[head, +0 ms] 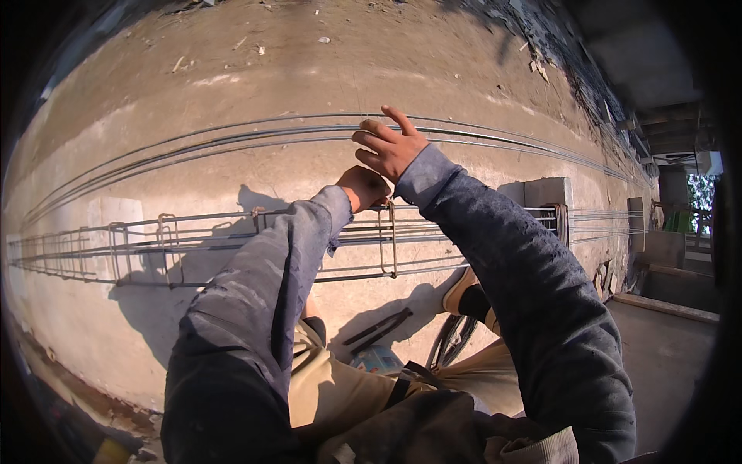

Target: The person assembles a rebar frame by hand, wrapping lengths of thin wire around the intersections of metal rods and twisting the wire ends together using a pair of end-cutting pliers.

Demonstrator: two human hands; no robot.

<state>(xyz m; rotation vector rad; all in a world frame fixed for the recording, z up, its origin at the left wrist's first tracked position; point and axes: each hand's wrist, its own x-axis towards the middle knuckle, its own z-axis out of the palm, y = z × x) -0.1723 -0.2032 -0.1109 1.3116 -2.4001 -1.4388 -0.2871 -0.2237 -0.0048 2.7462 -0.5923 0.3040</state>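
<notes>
A long rebar cage (pixel 191 217) of steel bars and rectangular stirrups runs across in front of me, just above the concrete floor. My left hand (pixel 364 188) is curled at the top bar, beside the upper corner of a stirrup (pixel 394 240). Its fingertips are partly hidden, so whether they pinch anything is unclear. Just above it, my right hand (pixel 391 142) has its fingers spread, with no object visible in them. Behind that hand, several loose steel bars (pixel 255 134) cross the view. More stirrups (pixel 559 223) are bunched at the cage's right part.
Concrete blocks (pixel 548 191) stand by the cage. Between my legs lie a dark two-handled tool (pixel 377 330), a bluish container (pixel 377 358) and a bundle of dark wire (pixel 452 342). Rubble (pixel 539 64) lines the far right edge; a timber (pixel 666 307) lies at right.
</notes>
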